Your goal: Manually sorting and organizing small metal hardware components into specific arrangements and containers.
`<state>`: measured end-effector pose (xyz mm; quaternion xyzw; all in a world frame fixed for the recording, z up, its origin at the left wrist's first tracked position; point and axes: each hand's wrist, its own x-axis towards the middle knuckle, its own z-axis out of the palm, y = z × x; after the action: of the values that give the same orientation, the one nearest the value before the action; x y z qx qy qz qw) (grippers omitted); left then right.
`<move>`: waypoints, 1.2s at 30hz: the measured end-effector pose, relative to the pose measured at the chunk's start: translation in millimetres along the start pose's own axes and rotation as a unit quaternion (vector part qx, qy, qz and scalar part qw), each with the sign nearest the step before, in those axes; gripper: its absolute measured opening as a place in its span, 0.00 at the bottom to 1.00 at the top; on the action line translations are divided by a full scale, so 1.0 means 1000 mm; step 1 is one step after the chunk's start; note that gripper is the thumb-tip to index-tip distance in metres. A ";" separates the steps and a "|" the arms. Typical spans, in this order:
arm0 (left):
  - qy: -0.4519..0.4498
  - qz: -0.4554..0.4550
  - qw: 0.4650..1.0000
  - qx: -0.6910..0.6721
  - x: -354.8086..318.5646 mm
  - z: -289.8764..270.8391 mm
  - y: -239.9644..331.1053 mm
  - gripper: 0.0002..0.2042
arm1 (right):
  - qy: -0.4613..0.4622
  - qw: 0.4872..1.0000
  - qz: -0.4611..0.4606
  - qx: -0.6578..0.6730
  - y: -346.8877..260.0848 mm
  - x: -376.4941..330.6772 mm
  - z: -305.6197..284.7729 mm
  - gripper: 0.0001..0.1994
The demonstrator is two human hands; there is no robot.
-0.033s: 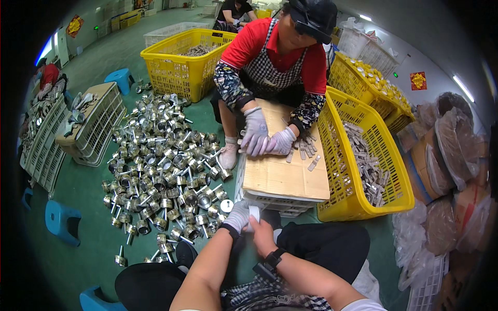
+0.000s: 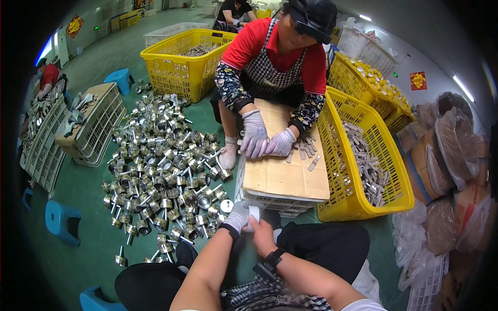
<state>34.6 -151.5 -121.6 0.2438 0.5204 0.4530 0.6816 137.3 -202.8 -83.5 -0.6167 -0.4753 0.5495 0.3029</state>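
Low in the middle, my left hand (image 2: 237, 216) wears a light knitted glove, with its fingers curled against a white roll (image 2: 254, 212) that looks like tape. My bare right hand (image 2: 263, 237) grips the lower end of that roll from the right. Both hands meet just in front of a cardboard-topped crate (image 2: 280, 176). Across from me, a co-worker's gloved hands (image 2: 267, 140) are pressed together over the cardboard. Beside them lie several small flat metal pieces (image 2: 314, 164). To my left, a large heap of metal cup-shaped parts with stems (image 2: 166, 166) spreads over the green floor.
A yellow basket (image 2: 386, 210) of flat metal pieces stands at the right, another yellow basket (image 2: 171, 59) behind the heap. Blue stools (image 2: 62, 220) stand at the left. Plastic-wrapped bundles (image 2: 451, 150) line the right side. White crates (image 2: 98, 129) stand at the far left.
The co-worker's hands and forearm have shifted very slightly. My own hands and the white roll stay in place.
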 end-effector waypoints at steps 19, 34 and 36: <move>-0.010 0.088 0.996 -0.001 -0.006 0.000 0.007 0.11 | -0.031 0.998 -0.045 0.043 0.000 0.001 -0.001 0.16; -0.083 0.070 0.981 -0.162 -0.007 -0.004 0.017 0.09 | 0.002 0.997 -0.080 0.011 -0.045 0.068 -0.062 0.19; -0.058 0.082 0.986 -0.132 -0.009 -0.001 0.017 0.10 | -0.012 0.978 -0.134 -0.158 -0.057 0.085 -0.072 0.16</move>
<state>26.9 -151.6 -103.3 0.2189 0.3941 0.5574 0.6972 187.5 -93.0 -50.5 -0.5806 -0.6384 0.4291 0.2668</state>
